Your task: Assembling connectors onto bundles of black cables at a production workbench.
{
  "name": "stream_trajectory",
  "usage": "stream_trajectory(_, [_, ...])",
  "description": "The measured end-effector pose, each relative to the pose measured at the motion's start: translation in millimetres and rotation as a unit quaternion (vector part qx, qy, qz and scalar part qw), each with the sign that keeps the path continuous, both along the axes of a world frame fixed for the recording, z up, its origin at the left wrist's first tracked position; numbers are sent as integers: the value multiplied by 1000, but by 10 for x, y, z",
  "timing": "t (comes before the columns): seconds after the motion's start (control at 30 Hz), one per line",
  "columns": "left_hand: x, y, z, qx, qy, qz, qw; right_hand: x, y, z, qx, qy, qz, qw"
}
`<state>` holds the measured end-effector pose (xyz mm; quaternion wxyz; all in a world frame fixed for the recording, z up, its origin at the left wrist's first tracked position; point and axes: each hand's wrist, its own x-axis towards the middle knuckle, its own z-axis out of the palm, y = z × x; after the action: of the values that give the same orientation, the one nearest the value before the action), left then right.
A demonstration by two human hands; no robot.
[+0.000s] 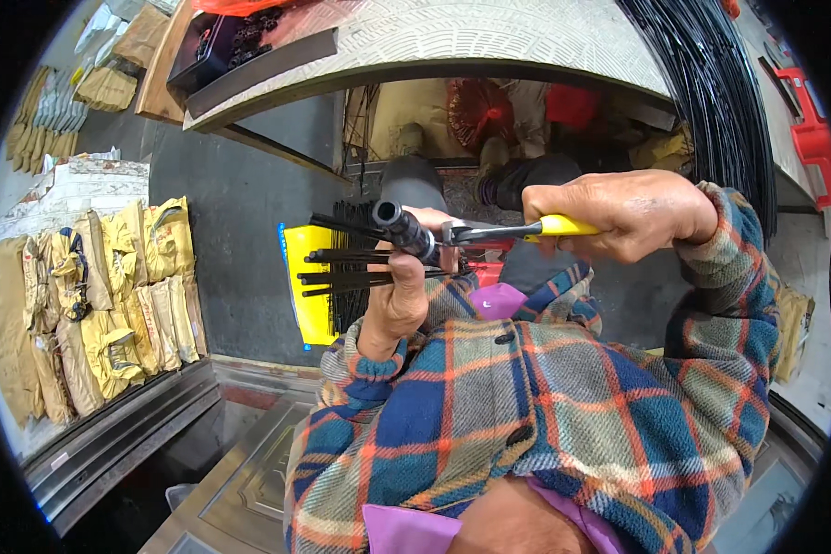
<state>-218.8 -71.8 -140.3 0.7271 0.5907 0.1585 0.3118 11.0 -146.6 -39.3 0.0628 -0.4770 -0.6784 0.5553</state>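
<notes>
Yellow-handled pliers [500, 233] sit in the right hand [632, 214], its fingers curled closely round the grip, and their metal head points left and meets a black ribbed tube [415, 236] in front of the person's body. Whether the jaws are fully pressed together is too small to tell. The left hand [395, 303] holds that tube, thumb on the near side and fingers mostly hidden behind it; the tube's hollow end faces up and to the far left. Several thin black rods [346, 279] stick out leftward from beside the left hand, roughly side by side. Lower down, a dense bunch of dark rods [349, 309] overlaps a bright yellow packet [307, 286] with a blue edge. On the far side stands a counter [499, 37] with a pale patterned top. At its left end is a dark tray [194, 69] of small black parts [254, 39]; at its right end lies a thick bundle of long black rods [725, 102], reaching past the near edge. Beneath the counter shows a red bag [489, 111]. Yellow and tan packages [125, 300] lie in rows to the left, and red plastic furniture [817, 138] stands at the far right.
</notes>
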Motion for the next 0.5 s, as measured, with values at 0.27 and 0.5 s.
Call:
stream_trajectory(0.27, [-21,27,4,0,46,39,998,-81,-16,-143,142,-7,-19,990])
stream_trajectory(0.5, [-75,90,-138,33,33,49,998,-219,63,-44,151,-71,-8,986])
